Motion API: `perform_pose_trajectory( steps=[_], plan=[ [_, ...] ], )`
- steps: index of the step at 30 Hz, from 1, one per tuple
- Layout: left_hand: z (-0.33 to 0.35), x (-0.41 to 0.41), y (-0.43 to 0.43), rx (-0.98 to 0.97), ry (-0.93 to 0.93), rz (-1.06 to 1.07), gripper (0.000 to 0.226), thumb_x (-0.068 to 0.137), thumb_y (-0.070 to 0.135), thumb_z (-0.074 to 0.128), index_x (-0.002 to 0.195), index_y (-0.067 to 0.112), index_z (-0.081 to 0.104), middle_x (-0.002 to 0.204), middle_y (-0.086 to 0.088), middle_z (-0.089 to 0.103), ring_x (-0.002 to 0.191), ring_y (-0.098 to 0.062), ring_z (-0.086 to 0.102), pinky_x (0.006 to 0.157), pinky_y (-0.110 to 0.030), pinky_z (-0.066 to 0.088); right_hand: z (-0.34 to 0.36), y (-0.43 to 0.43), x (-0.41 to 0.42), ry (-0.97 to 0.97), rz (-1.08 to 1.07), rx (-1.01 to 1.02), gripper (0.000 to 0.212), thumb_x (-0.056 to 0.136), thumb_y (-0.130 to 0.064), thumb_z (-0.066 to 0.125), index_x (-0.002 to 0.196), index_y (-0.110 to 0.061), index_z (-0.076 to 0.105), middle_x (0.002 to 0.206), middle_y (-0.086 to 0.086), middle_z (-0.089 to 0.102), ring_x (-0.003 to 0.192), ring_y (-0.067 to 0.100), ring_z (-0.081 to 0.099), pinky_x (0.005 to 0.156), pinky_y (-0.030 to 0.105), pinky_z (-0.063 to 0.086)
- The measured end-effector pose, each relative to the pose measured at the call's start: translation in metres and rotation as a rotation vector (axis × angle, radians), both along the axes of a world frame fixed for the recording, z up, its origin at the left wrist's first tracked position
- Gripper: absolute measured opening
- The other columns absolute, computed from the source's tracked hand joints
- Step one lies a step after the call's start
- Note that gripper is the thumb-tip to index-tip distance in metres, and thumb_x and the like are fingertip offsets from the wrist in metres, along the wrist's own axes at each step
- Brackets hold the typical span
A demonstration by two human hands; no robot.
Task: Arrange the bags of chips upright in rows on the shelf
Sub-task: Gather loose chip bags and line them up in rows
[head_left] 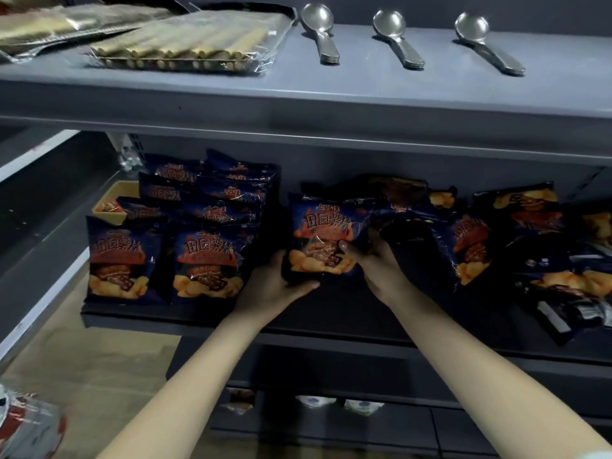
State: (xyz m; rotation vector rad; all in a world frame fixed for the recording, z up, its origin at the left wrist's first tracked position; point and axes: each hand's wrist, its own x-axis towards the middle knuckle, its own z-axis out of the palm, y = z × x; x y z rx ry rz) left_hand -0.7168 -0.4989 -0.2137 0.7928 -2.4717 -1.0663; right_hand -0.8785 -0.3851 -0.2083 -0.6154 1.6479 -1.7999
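A dark blue chip bag (326, 236) stands upright at the middle of the grey shelf (331, 313). My left hand (275, 283) grips its lower left corner and my right hand (374, 263) holds its lower right side. To the left, two rows of matching bags (178, 233) stand upright, one bag behind another. To the right, several more bags (516, 246) lie tumbled and leaning in a loose pile.
The shelf above (364, 91) carries three metal ladles (323, 31) and packs of wafer sticks (185, 41). A yellow box (112, 203) sits behind the left rows. Lower shelves hold other packets (314, 400). A tan floor (99, 369) shows at the lower left.
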Motion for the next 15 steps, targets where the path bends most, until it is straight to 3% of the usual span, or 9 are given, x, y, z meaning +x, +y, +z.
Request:
perform_pose_trajectory(
  steps=[2,5,7,9,11,15],
  plan=[
    [-0.007,-0.002,0.001,-0.096,-0.043,0.034,0.072,0.076,0.053,0.067,0.129,0.015,0.04,0.096,0.007,0.062,0.082,-0.008,0.059,0.065,-0.016,0.044,0.003,-0.009,-0.006,0.041,-0.004,-0.002,0.039,0.085,-0.003,0.063,0.122,-0.011,0.053,0.122,0.008,0.062,0.117,0.022,0.057,0.103,0.04,0.043],
    [-0.016,-0.008,0.002,-0.072,-0.088,0.11,0.083,0.076,0.058,0.062,0.135,0.009,0.031,0.113,-0.008,0.062,0.097,-0.02,0.062,0.078,-0.03,0.053,0.005,-0.023,-0.007,0.085,-0.006,0.014,0.038,0.086,-0.003,0.063,0.121,-0.014,0.054,0.121,0.006,0.062,0.115,0.019,0.058,0.102,0.038,0.044],
    [-0.017,-0.01,0.005,-0.046,-0.1,0.127,0.088,0.079,0.056,0.061,0.14,0.007,0.02,0.125,-0.015,0.054,0.107,-0.025,0.058,0.086,-0.03,0.051,0.005,-0.031,-0.006,0.068,-0.003,0.017,0.035,0.086,-0.003,0.062,0.117,-0.017,0.056,0.119,0.004,0.063,0.114,0.018,0.058,0.101,0.035,0.044],
    [-0.017,-0.011,0.008,-0.061,-0.101,0.13,0.093,0.084,0.049,0.059,0.146,0.006,0.004,0.146,-0.02,0.027,0.129,-0.029,0.04,0.099,-0.027,0.038,0.002,-0.038,-0.006,0.012,-0.013,0.028,0.037,0.087,-0.005,0.063,0.121,-0.014,0.054,0.124,0.007,0.061,0.115,0.019,0.057,0.099,0.034,0.045],
    [-0.017,-0.011,0.009,-0.089,-0.077,0.132,0.098,0.086,0.043,0.059,0.146,0.005,-0.009,0.154,-0.017,0.001,0.142,-0.03,0.013,0.109,-0.028,0.023,-0.002,-0.042,-0.007,-0.086,-0.026,0.039,0.043,0.087,-0.007,0.062,0.128,-0.011,0.049,0.128,0.008,0.058,0.119,0.022,0.055,0.096,0.033,0.045],
    [-0.021,-0.017,0.001,-0.156,-0.046,0.097,0.096,0.088,0.037,0.058,0.146,0.011,-0.015,0.155,-0.01,-0.014,0.144,-0.026,-0.005,0.111,-0.026,0.005,-0.011,-0.041,-0.009,-0.175,-0.028,0.088,0.067,0.091,-0.007,0.057,0.147,-0.011,0.02,0.136,-0.004,0.042,0.125,0.014,0.041,0.099,0.025,0.033]
  ],
)
